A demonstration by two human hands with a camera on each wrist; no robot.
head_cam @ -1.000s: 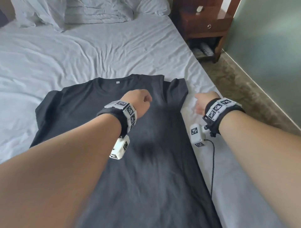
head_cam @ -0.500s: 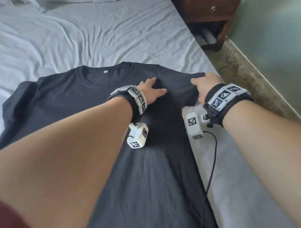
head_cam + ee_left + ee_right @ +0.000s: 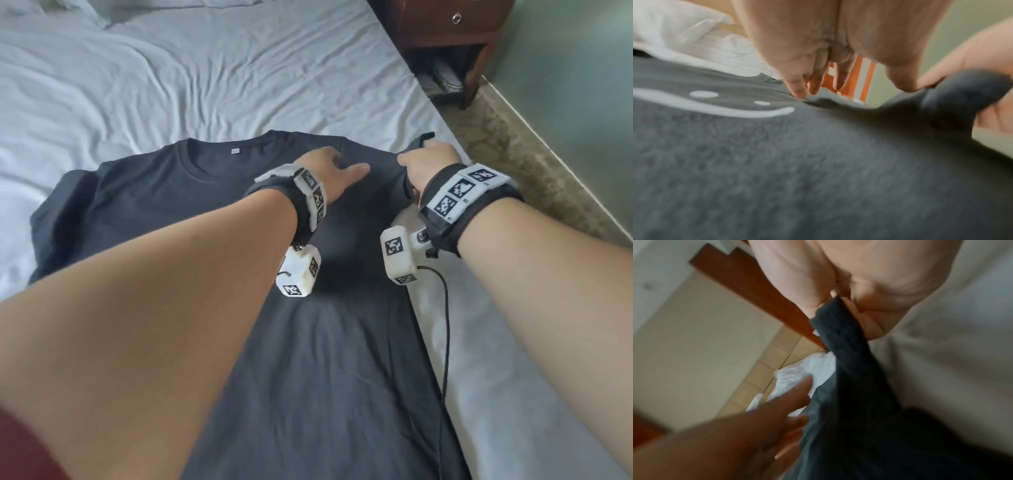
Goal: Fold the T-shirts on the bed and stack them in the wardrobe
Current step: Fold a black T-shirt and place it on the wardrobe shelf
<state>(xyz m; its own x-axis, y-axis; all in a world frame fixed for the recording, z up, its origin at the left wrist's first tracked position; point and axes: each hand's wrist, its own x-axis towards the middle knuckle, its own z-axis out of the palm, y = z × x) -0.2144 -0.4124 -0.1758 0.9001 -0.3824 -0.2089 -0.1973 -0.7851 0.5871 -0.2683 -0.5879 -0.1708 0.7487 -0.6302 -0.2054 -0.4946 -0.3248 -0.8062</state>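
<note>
A dark grey T-shirt (image 3: 308,359) lies flat on the white bed sheet (image 3: 171,85), collar away from me, small white label at the neck. My left hand (image 3: 334,168) lies flat with straight fingers on the shirt's right shoulder, pressing it down; in the left wrist view its fingertips (image 3: 799,92) touch the fabric (image 3: 797,162). My right hand (image 3: 428,161) pinches the shirt's right sleeve (image 3: 419,142) and holds it lifted off the bed; the right wrist view shows the sleeve (image 3: 838,337) caught between thumb and fingers. The shirt's left sleeve (image 3: 54,219) lies crumpled.
A dark wooden nightstand (image 3: 445,34) stands at the back right beside the bed, with shoes (image 3: 445,77) under it. A strip of floor (image 3: 513,154) and a green wall (image 3: 582,85) run along the bed's right edge. Pillows lie at the far end of the bed.
My left hand went from hanging loosely curled above the shirt to lying flat on its right shoulder. My right hand took hold of the right sleeve and lifted it.
</note>
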